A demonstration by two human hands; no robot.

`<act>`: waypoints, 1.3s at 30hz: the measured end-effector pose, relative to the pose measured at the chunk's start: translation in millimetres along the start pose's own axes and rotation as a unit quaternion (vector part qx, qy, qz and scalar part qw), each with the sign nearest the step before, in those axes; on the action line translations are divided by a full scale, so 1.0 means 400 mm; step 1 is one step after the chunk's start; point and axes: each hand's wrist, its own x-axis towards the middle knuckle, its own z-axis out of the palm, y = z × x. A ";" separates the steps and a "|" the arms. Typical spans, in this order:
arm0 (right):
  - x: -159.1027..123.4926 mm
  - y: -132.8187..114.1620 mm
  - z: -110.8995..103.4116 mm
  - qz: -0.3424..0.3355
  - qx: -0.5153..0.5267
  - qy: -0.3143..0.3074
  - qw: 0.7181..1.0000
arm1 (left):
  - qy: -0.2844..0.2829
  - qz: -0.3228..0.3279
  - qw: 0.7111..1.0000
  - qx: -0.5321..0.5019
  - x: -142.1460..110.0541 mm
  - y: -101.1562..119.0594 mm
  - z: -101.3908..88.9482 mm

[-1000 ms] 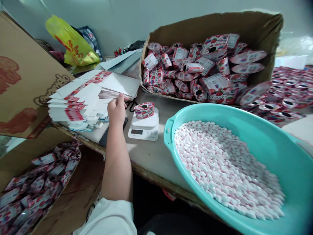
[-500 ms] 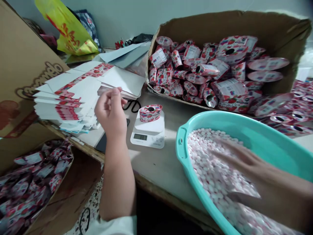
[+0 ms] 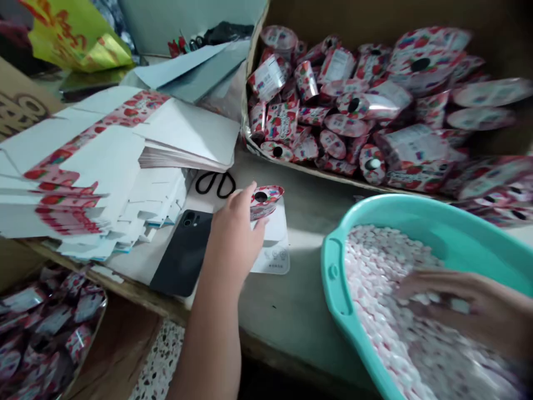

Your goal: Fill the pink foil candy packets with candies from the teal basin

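Note:
My left hand (image 3: 235,230) is closed around the left side of a small strawberry-printed candy box (image 3: 270,195), its thumb in front. The box has a dark round hole in its top and stands on a white digital scale (image 3: 277,258), whose display my hand hides. My right hand (image 3: 462,303), somewhat blurred, is down in a turquoise basin (image 3: 335,272) of small white and pinkish candies (image 3: 375,250). Its fingers are curled, and a few candies show in its grasp.
Behind lies a big cardboard box (image 3: 254,72) of similar printed candy boxes. Flat printed cartons (image 3: 104,155) are stacked at left, near black-handled scissors (image 3: 216,183) and a dark phone (image 3: 183,253). Another carton of printed boxes (image 3: 45,328) sits below the table edge.
My left hand has moved from above the table, left of the scale, onto the candy box. My right hand's outstretched fingers have curled round some candies. The view has shifted closer.

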 end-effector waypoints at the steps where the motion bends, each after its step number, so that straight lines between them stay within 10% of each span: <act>1: 0.010 -0.007 -0.010 -0.005 0.003 -0.073 0.997 | -0.007 -0.010 1.000 0.003 0.005 -0.004 0.003; 4: 0.018 -0.032 -0.044 -0.013 -0.008 -0.146 0.989 | 0.011 -0.022 1.000 0.005 0.015 -0.012 0.005; 12: -0.015 -0.079 -0.074 -0.071 0.077 0.083 0.991 | 0.126 0.061 0.987 -0.083 -0.026 0.125 -0.014; 21: -0.098 -0.144 -0.177 -0.190 0.316 0.284 0.885 | 0.021 0.294 0.940 -0.170 -0.108 0.458 0.104; 28: -0.208 -0.105 -0.201 -0.117 0.177 0.243 0.947 | -0.149 0.376 0.904 -0.141 -0.098 0.506 0.170; 34: -0.200 -0.082 -0.212 -0.078 0.123 0.337 0.930 | -0.129 0.423 0.895 -0.048 0.008 0.526 0.196; 39: -0.265 0.133 -0.234 0.101 0.011 0.532 0.841 | -0.061 0.326 0.941 0.073 0.211 0.539 0.271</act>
